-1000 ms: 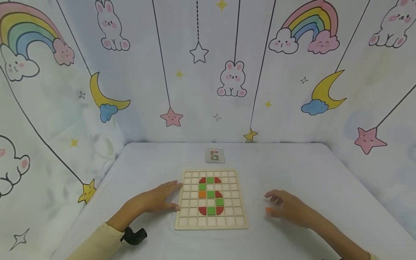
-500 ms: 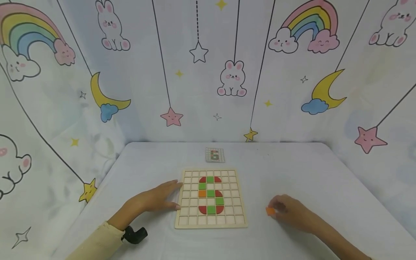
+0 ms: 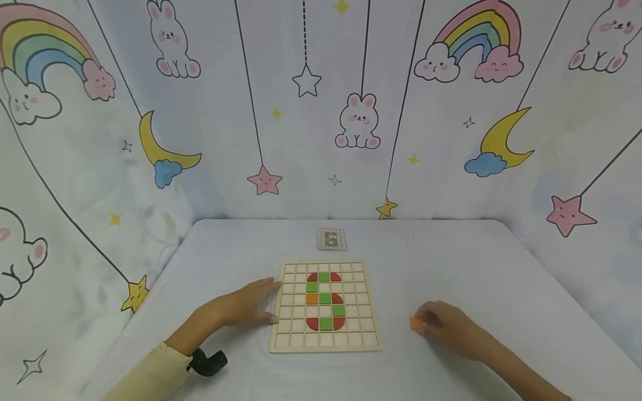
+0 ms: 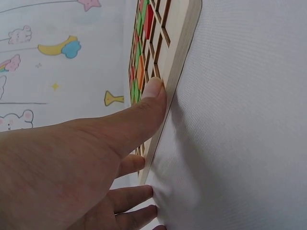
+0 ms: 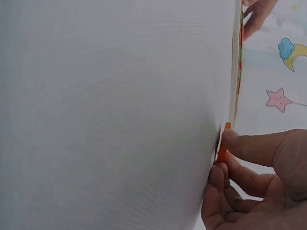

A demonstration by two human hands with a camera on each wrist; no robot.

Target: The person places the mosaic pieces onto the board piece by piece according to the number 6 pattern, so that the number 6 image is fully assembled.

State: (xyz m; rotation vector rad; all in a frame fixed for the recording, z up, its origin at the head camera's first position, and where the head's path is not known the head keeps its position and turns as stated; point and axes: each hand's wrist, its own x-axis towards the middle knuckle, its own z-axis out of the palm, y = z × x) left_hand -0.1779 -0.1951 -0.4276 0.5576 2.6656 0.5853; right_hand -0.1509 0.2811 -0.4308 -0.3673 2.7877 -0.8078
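Observation:
A wooden grid board (image 3: 296,345) lies in the middle of the table in the head view. Red, green and orange tiles, among them a green tile (image 3: 326,324), fill some of its cells in a curved figure. My left hand (image 3: 246,305) rests at the board's left edge with fingers stretched out; in the left wrist view its thumb (image 4: 152,88) lies on the rim. To the right of the board, my right hand (image 3: 448,328) pinches an orange tile (image 3: 416,323) between thumb and fingers. The right wrist view shows that tile (image 5: 222,151) edge-on, close over the white cloth.
Behind the board lies a small pattern card (image 3: 331,239) printed with a similar figure on a grid. A white cloth (image 3: 241,239) covers the table. Printed fabric walls (image 3: 321,150) with rabbits, stars and moons stand behind and at both sides.
The right hand's fingers have come together with its thumb on the orange tile, and the hand has shifted slightly right and toward the person. The left hand and the board stay in place.

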